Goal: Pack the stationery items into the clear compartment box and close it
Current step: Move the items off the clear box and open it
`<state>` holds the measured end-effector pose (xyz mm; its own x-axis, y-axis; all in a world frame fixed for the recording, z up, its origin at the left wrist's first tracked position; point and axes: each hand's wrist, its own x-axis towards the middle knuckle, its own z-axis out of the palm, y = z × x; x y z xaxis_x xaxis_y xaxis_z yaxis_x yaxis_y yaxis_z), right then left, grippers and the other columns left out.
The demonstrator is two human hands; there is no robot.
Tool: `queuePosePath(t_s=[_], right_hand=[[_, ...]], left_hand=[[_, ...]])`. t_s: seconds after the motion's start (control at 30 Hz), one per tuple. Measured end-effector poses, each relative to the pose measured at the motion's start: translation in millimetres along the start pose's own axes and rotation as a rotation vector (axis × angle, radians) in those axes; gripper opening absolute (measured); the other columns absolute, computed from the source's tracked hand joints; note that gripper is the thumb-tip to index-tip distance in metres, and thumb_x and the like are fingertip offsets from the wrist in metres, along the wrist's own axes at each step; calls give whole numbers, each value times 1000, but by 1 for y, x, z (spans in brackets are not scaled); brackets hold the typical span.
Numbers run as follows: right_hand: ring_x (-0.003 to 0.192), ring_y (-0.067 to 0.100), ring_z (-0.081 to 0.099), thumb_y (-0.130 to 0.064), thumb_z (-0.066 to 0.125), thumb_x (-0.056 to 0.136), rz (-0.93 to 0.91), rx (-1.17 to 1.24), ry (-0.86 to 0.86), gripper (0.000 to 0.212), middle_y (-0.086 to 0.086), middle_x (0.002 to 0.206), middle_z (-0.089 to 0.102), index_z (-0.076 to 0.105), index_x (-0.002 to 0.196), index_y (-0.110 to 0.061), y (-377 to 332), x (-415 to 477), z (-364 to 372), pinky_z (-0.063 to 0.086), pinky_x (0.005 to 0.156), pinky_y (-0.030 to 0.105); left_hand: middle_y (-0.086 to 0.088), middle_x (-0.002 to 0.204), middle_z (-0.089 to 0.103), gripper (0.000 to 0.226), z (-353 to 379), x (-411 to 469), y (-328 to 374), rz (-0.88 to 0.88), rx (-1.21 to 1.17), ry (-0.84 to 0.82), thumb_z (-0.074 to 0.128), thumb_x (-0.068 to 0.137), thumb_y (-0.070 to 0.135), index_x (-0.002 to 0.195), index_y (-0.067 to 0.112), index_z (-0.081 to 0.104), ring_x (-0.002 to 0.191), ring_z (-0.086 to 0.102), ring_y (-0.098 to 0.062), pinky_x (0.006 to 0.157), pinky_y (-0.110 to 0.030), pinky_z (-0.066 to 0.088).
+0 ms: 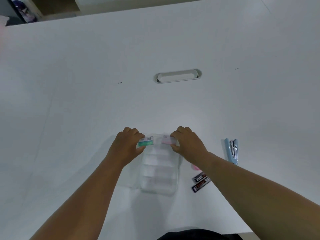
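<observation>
The clear compartment box [159, 172] lies on the white table in front of me, its long side running away from me. My left hand [127, 145] grips a small green-and-white packet [146, 142] at the box's far left corner. At the far right corner my right hand [187, 143] holds a small pink-and-white packet [167, 140]. Both packets hover over the far end of the box, and I cannot tell whether they touch it. The near compartments look bare.
A light blue stapler [232, 150] lies to the right. Two dark pencil-lead cases [200, 181] rest beside the box under my right forearm, next to a partly hidden pink item [195, 168]. A cable slot [178, 76] is set into the table farther back.
</observation>
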<state>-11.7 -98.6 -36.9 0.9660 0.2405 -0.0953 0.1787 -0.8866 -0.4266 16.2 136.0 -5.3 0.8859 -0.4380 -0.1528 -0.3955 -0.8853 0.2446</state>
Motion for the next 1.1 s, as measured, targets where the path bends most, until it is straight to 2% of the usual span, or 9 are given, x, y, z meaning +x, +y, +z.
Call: queuePosePath(t_s=[0.3,0.6,0.77,0.97,1.1], right_hand=[[96,24,47,-23,63,85,104,-13,16,30,4,108,54,56,114,-17,-2,-11,5,50,73,38],[93,19,47,-25,62,87,242,124,54,31,0,105,54,47,114,-24,-1,-16,4,50,67,36],[94,18,46,-25,59,89,265,148,52,25,-1,104,50,49,112,-26,4,-15,4,50,67,35],[98,17,49,-27,57,91,263,144,63,25,-1,110,52,53,116,-27,8,-15,7,53,70,37],[98,17,49,-27,61,89,264,148,64,31,0,112,52,50,118,-26,9,-14,5,52,70,36]], left_hand=[[-1,104,62,36,5,19,6,70,-23,-44,65,82,34,115,20,61,95,47,-22,77,-35,44],[-2,102,62,34,10,38,13,193,-15,-76,67,82,33,113,19,62,94,47,-22,74,-32,42],[-2,101,62,37,13,41,13,184,-23,-40,71,80,31,113,18,65,93,49,-22,70,-34,46],[0,105,63,42,20,37,11,155,-28,-16,68,82,31,122,21,59,91,52,-22,67,-34,47],[0,101,64,34,23,36,12,149,-30,0,71,80,30,113,21,66,87,53,-22,63,-34,48]])
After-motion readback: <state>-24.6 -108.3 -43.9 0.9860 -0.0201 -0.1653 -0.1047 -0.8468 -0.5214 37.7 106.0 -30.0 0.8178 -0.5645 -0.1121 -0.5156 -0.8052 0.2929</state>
